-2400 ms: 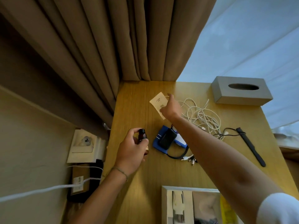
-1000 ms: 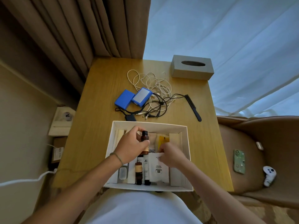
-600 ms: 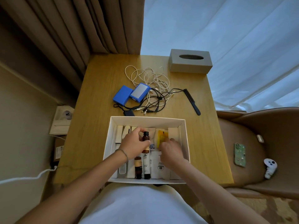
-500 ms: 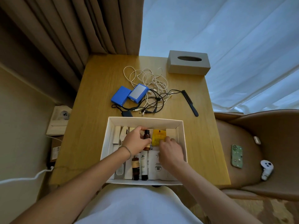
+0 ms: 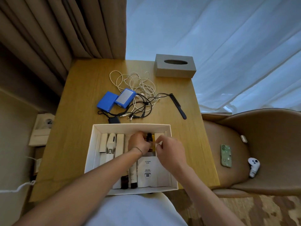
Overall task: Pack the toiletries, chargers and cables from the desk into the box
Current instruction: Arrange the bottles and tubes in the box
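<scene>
Head camera, steep downward view

It sat above my arms, facing forward and down, close over the open white cardboard box (image 5: 132,128) on the wooden desk (image 5: 78,128).

Left hand (image 5: 139,144) gripping dark bottle (image 5: 149,139) at far end of white box (image 5: 97,128), over yellow packet (image 5: 153,145). Right hand (image 5: 169,152) just beside, fingers (image 5: 158,141) curled. On surface (image 5: 78,128) beyond: blue chargers (image 5: 116,100), tangled cables (image 5: 140,88), black comb (image 5: 177,106), tissue box (image 5: 175,66).

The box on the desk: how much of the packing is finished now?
Done: tubes and a sachet lie in the white box. In hand: the left hand sets a dark bottle inside. Left: blue chargers, tangled cables, black comb.
</scene>
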